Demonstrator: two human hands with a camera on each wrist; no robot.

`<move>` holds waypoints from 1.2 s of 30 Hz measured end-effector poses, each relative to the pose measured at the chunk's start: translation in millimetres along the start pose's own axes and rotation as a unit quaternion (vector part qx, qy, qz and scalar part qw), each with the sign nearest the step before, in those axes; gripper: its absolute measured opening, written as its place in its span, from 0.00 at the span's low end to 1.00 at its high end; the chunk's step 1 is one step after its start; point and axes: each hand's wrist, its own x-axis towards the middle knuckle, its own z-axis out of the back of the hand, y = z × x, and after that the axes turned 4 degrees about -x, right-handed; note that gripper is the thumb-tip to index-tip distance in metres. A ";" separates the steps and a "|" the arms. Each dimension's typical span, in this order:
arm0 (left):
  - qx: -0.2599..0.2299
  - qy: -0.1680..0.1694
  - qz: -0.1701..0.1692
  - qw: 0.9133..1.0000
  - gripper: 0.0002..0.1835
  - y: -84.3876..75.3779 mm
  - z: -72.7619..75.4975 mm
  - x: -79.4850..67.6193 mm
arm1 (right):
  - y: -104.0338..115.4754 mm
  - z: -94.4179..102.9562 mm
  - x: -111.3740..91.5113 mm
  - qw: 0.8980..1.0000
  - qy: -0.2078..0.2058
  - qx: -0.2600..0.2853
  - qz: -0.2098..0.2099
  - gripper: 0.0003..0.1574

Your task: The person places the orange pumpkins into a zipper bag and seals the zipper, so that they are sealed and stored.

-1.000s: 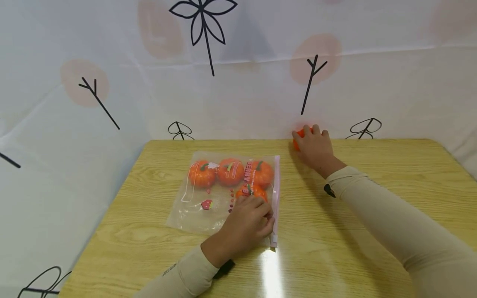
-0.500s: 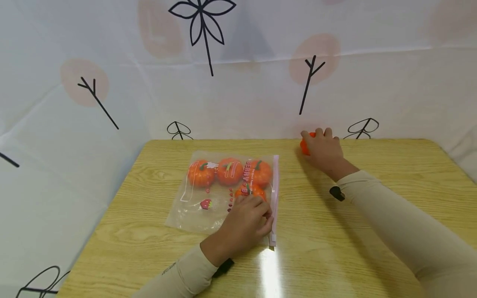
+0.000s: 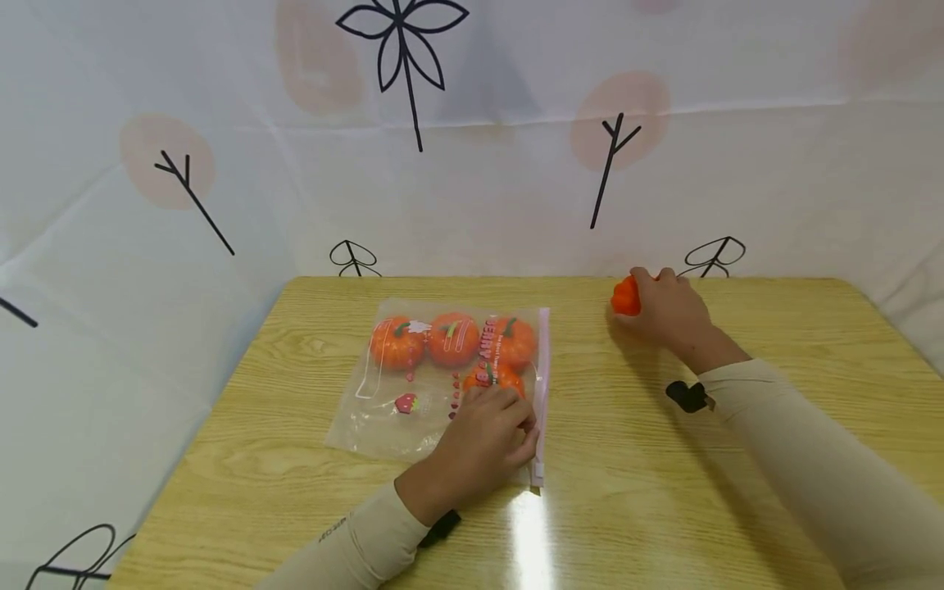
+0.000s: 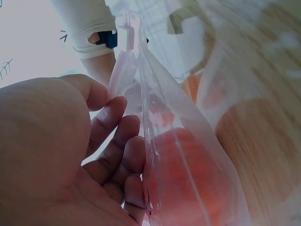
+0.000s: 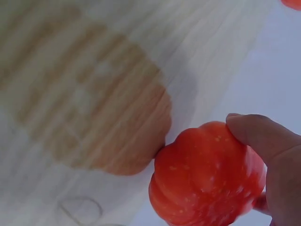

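In the head view, a clear zip bag [image 3: 361, 426] with a pink zip edge and strawberry print lies on the table. Several small orange toy pumpkins [image 3: 398, 344] with green stems show through its film. My left hand [image 3: 483, 442] pinches the bag near its opening, the thumb and index fingertip at the film in the left wrist view. Beside those curled fingers bulges a bagged pumpkin [image 4: 188, 174]. At the back right, my right hand [image 3: 671, 311] grips another toy pumpkin [image 5: 202, 174], glossy orange-red and ribbed, with the thumb along its side. The palm hides part of it in the head view.
The wood-grain table [image 3: 295, 508] runs back to a white patterned cloth [image 3: 472, 197] hanging behind it. A white slider [image 4: 125, 38] sits at the end of the bag's zip. Light reflects off the table below the bag.
My right hand has moved right and slightly toward me along the table's back edge, taking the pumpkin with it. The left hand and the bag stay nearly in place.
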 end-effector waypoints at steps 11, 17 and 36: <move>0.006 -0.001 -0.001 1.000 0.04 -0.3 -0.8 0.5 | -6.2 0.3 -28.7 0.996 0.012 0.081 -0.031 0.50; -0.005 0.006 0.002 1.000 0.03 -1.0 0.6 -0.3 | -2.7 -1.2 -47.3 0.992 0.017 0.122 -0.035 0.54; -0.028 0.015 0.016 0.999 0.03 -2.4 2.3 -0.9 | 31.1 -6.1 -79.0 0.962 0.051 0.266 0.034 0.49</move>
